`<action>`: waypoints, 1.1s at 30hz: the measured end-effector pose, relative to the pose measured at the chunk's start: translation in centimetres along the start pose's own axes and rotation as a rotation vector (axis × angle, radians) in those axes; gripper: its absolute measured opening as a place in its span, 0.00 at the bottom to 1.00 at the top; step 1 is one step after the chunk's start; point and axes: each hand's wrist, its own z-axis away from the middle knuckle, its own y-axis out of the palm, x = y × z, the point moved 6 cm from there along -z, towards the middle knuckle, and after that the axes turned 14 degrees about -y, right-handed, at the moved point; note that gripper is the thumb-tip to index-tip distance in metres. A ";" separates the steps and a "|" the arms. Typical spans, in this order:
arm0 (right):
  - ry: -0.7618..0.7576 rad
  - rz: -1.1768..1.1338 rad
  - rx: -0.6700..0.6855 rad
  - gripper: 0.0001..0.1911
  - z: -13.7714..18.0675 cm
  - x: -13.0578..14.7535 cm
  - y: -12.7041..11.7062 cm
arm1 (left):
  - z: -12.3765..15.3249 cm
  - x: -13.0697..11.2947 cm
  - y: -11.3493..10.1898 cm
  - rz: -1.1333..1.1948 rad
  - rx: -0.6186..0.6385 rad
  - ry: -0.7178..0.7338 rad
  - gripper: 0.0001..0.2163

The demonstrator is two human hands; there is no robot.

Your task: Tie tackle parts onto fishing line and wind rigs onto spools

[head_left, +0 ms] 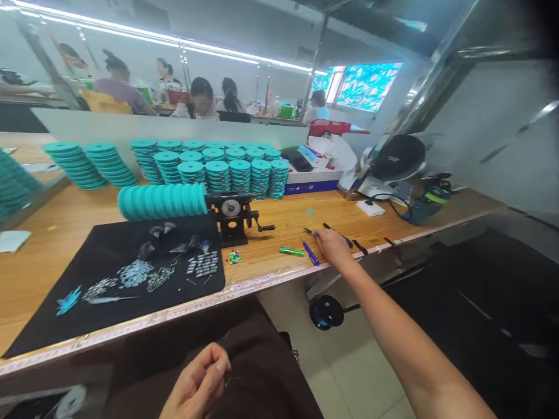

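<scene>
Low over my lap, my left hand [198, 381] is closed in a pinch. Faint thin strands show near its fingertips, but what it grips is too fine to make out. My right hand [334, 247] reaches to the table's front edge, its fingers closed around a small tool with a pointed tip [309, 231] and some blue on it. Another blue handle [348, 241] pokes out beyond that hand. Left of it lie a blue pen-like tool [310, 253] and a green tube [292, 251]. A hand-cranked winder [231, 215] carries a row of teal foam spools [161, 202].
A black mat [152, 308] bears piles of small clear, metal and teal parts. Stacked teal discs [217, 174] line the back beside a blue-white box [314, 185]. Rightward are a white power socket [370, 208] and a black fan [397, 158]. A spool [326, 312] sits below the table. People sit beyond the partition.
</scene>
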 end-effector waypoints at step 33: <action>-0.078 -0.839 0.674 0.22 18.9 19.1 7.1 | 0.4 1.9 2.7 0.172 0.319 -0.183 0.14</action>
